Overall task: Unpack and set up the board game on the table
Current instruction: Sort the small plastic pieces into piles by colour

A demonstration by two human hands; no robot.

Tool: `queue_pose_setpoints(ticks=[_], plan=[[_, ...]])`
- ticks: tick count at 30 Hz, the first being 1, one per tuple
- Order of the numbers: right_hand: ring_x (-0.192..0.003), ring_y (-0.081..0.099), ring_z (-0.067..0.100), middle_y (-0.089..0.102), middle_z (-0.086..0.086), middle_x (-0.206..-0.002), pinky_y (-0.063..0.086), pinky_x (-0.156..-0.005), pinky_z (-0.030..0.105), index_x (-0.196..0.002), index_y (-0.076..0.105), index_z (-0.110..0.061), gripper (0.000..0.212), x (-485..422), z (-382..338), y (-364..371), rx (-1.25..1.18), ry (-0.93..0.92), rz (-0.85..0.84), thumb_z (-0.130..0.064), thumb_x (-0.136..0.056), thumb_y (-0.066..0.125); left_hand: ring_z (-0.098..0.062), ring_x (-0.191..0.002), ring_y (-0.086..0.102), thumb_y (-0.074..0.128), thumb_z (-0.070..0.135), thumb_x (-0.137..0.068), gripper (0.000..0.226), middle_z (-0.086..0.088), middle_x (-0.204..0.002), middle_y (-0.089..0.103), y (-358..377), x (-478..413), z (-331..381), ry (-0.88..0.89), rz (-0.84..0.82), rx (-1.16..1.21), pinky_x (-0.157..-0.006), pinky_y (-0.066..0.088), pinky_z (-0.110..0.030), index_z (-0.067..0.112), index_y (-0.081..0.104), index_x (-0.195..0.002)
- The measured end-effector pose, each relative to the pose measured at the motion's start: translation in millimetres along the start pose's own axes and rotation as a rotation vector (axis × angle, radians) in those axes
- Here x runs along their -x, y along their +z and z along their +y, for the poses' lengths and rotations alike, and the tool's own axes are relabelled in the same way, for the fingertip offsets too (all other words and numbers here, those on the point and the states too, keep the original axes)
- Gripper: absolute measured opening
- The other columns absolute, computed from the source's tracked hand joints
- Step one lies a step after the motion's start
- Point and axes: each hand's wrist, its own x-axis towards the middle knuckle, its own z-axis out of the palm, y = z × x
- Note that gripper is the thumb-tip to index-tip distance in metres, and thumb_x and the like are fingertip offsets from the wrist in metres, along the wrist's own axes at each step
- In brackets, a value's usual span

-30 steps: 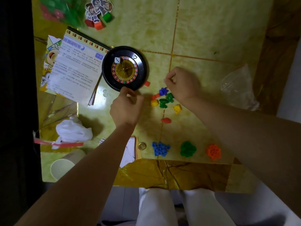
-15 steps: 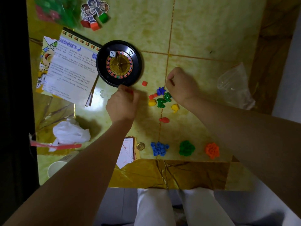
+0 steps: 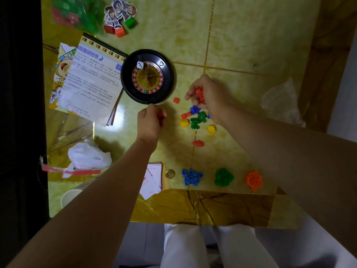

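Along the near edge of the table (image 3: 231, 206), low in the frame, three sorted heaps sit in a left-to-right row, each apart from the next: blue heap (image 3: 191, 177), green heap (image 3: 223, 177) and orange heap (image 3: 254, 179). Above them a lone red token (image 3: 198, 143) lies flat, its long axis roughly left to right. At centre frame the unsorted pieces (image 3: 195, 119) lie scattered and point every way. They look like hard moulded plastic, very light, stiff and smooth. They would likely skid on the glossy top, so a fingertip pinch across the narrow sides should suit better than a scoop. The left hand (image 3: 151, 123), left of the scatter, is curled, and a small red piece (image 3: 160, 116) shows at its fingers, apparently gripped. The right hand (image 3: 209, 93), just above the scatter, pinches a clutch of red pieces (image 3: 199, 93), too bunched to tell their heading. Farther off, upper centre-left, sits the roulette wheel (image 3: 147, 76).
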Motion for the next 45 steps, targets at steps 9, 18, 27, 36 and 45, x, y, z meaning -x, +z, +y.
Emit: queue_pose_setpoints(ticks=[9, 18, 27, 36, 45], plan=[[-0.062, 0.045, -0.002, 0.052, -0.013, -0.071, 0.036, -0.055, 0.007, -0.099, 0.065, -0.001, 0.023, -4, 11, 17, 0.555, -0.294, 0.004, -0.013, -0.099, 0.046, -0.013, -0.042, 0.032, 0.028, 0.025, -0.092, 0.038, 0.003, -0.049, 0.042, -9, -5, -2, -0.172, -0.095, 0.114, -0.042, 0.022, -0.022, 0.017, 0.035, -0.055], [-0.091, 0.06, 0.015, 0.06, -0.009, -0.086, 0.03, -0.066, 0.024, -0.104, 0.063, -0.024, 0.029, -3, 12, 19, 1.074, -0.373, 0.112, -0.048, -0.087, 0.062, -0.013, -0.045, 0.032, 0.034, -0.001, -0.085, 0.044, 0.007, -0.043, 0.036, -1, -6, -7, 0.059, 0.018, -0.108, -0.048, 0.025, -0.02, 0.02, 0.044, -0.047], [-0.07, 0.058, 0.02, 0.059, -0.005, -0.068, 0.042, -0.061, 0.03, -0.075, 0.058, -0.025, 0.02, -4, 12, 2, 0.661, -0.255, 0.129, -0.038, -0.082, 0.045, -0.022, -0.073, 0.059, 0.06, 0.045, -0.081, 0.025, 0.003, -0.072, 0.063, 18, 5, 2, 0.297, 0.081, -0.734, -0.061, 0.041, -0.031, 0.022, 0.066, -0.085], [-0.042, 0.036, 0.009, 0.053, 0.003, -0.051, 0.024, -0.038, 0.018, -0.057, 0.055, -0.008, 0.036, 1, -1, -23, 0.021, -0.047, 0.022, -0.011, -0.089, 0.038, -0.024, -0.089, 0.063, 0.07, 0.044, -0.077, 0.024, 0.005, -0.087, 0.066, 40, 4, -2, 0.246, 0.126, -0.925, -0.067, 0.046, -0.03, 0.028, 0.068, -0.094], [-0.071, 0.062, 0.003, 0.064, -0.008, -0.077, 0.042, -0.059, 0.012, -0.102, 0.065, -0.014, 0.021, 14, 12, -13, 0.886, -0.377, -0.099, -0.022, -0.098, 0.045, -0.025, -0.066, 0.037, 0.037, 0.023, -0.092, 0.036, -0.003, -0.059, 0.039, 17, 1, -7, 0.083, 0.199, -0.432, -0.054, 0.025, -0.032, 0.014, 0.038, -0.057]])
